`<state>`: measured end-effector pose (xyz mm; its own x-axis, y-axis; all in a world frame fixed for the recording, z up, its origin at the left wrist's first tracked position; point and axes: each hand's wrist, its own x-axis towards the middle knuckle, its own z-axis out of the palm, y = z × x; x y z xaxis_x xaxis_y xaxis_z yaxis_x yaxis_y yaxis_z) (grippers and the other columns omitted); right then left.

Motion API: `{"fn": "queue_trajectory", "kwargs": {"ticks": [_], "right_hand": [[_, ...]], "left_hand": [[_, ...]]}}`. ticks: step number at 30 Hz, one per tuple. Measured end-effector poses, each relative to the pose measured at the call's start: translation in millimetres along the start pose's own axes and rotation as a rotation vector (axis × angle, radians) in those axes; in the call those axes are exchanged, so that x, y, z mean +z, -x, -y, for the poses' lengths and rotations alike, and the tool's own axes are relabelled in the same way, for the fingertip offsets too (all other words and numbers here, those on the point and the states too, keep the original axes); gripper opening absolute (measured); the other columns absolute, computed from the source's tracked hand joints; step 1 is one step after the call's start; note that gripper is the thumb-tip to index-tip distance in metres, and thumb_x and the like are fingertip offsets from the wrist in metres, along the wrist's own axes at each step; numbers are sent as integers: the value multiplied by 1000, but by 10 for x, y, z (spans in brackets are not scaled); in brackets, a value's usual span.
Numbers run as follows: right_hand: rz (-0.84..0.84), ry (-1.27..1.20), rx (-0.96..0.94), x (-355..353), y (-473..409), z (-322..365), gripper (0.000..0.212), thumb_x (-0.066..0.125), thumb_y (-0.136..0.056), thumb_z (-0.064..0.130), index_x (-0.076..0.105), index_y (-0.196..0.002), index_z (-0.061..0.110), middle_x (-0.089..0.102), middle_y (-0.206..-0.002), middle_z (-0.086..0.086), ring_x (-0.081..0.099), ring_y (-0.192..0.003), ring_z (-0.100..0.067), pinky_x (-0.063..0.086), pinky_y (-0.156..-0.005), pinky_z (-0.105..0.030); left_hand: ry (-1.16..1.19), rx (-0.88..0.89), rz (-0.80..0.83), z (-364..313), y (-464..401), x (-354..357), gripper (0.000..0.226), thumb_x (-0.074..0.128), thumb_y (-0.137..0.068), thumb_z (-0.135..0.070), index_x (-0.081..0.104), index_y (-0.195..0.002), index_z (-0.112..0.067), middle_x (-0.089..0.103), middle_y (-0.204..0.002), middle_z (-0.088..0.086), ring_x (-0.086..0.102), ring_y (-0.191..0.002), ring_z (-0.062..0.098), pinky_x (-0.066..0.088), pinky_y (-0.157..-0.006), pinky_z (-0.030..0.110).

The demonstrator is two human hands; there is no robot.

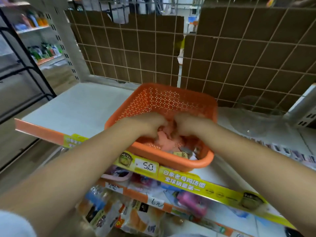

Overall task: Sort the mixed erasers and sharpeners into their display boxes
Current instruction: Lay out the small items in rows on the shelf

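An orange perforated plastic basket [160,100] stands on a white shelf, its near rim over the shelf's front edge. Both hands reach down into it. My left hand [147,124] and my right hand [189,125] are side by side, fingers curled around a pink crumpled item [166,139], which looks like a bag or wrapper. Small items lie at the basket's near corner, among them a yellowish packet [179,153] and a grey piece [185,149]. The image is blurred, so the items cannot be told apart as erasers or sharpeners.
The white shelf [77,108] stretches left of the basket. A clear plastic container [256,117] sits to the right. Behind stands a wire grid backed with brown cardboard [239,57]. Price strips and packaged goods [136,211] fill the lower shelves.
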<state>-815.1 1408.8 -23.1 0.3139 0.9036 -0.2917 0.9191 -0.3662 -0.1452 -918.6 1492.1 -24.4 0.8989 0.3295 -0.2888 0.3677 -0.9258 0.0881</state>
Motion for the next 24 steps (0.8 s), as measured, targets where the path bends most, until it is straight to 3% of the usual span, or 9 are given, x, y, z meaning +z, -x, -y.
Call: {"fn": "queue_trajectory", "kwargs": {"ticks": [5,13,17,20,22,24], "right_hand": [[1,34,-10,-16,6,32,42,71,-78,24,59,-114,6,60,-116,-13,57,-105,-25,37,-70,-22],[-108,-1,-7,-70,29,-79,38,68,-79,22,57,-114,13,56,-114,-8,54,-100,-22,38,-72,-25],[-241,-138,-50,-209,188,-166,39,68,-78,25,59,-115,15,57,-112,-6,53,-94,-17,42,-75,-27],[-378,-209,-144,-277,415,-282,44,67,-78,23,58,-120,15,54,-119,-5,51,-104,-18,39,-83,-25],[-473,-268,-201,-260,592,-385,46,64,-74,30,60,-117,14,54,-112,-4,50,-98,-16,34,-77,-22],[-564,-344,-269,-212,787,-487,56,53,-63,42,65,-108,10,54,-99,-1,49,-89,-11,34,-71,-20]], "left_hand": [[-29,30,-4,6,-30,10,38,75,-73,-24,58,-107,-21,58,-102,0,51,-90,18,33,-67,24],[35,46,5,63,22,-3,34,75,-74,-25,61,-104,-18,52,-91,-1,46,-81,14,32,-65,24],[147,-25,-164,127,149,-101,33,73,-75,-32,61,-101,-16,55,-88,-2,49,-81,15,38,-68,27],[274,-16,-315,35,304,-195,29,73,-75,-29,61,-100,-19,56,-83,-6,53,-80,14,41,-68,28],[324,33,-436,-67,396,-207,29,73,-75,-27,63,-101,-19,57,-86,-5,55,-81,15,42,-71,28],[384,126,-583,-193,480,-185,29,74,-72,-27,65,-97,-16,54,-81,-10,53,-75,6,40,-68,17]]}}
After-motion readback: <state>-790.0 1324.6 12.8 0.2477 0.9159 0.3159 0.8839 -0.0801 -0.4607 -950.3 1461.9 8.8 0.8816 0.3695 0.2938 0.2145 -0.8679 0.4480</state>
